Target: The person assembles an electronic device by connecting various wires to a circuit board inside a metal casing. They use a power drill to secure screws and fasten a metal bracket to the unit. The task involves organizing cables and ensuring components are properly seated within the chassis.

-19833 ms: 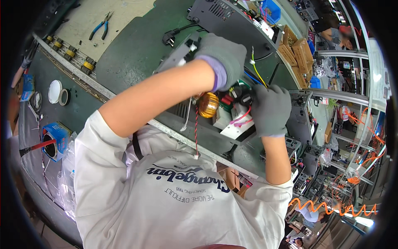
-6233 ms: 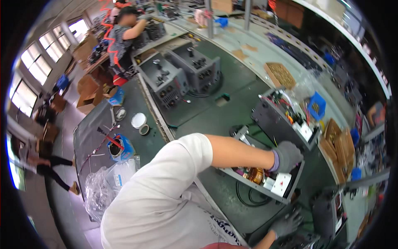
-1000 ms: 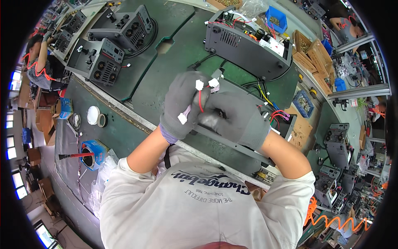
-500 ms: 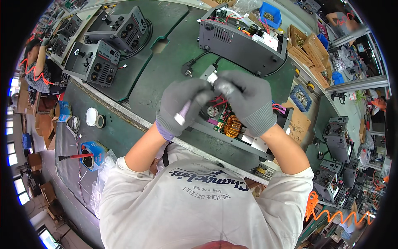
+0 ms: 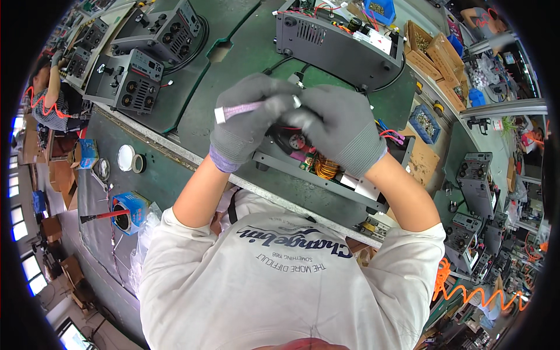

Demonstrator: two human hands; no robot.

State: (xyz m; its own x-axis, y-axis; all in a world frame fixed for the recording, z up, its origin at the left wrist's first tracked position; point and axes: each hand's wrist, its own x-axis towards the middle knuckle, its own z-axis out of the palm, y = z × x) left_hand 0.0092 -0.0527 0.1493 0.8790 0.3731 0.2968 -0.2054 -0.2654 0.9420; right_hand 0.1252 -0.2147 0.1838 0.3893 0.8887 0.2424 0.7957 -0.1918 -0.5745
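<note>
Cable: a thin pinkish ribbon cable [image 5: 248,108] with a small white connector [image 5: 220,115] at its left end, held level above the open unit, in the middle of the view.
Left hand: the grey-gloved left hand [image 5: 248,125] has its grip closed around the cable, fingers curled over it and the connector end sticking out to the left.
Right hand: the grey-gloved right hand [image 5: 341,131] meets the left one at the cable's right end, its grip pinched shut there; exactly what the fingertips press cannot be made out.
Open unit: a grey chassis without its cover [image 5: 326,184] lies right under both hands, showing a copper coil [image 5: 325,167], red wires and a round part.
Bench: green bench [image 5: 233,64] carrying the chassis.
Farther back: another open grey unit [image 5: 335,41] with a vent grille stands beyond the hands.
Left side: two grey units with knobs [image 5: 125,81], tape rolls [image 5: 131,160] and a blue box [image 5: 131,210].
Right side: wooden trays of small parts [image 5: 434,55] and a blue bin of screws [image 5: 427,122].
</note>
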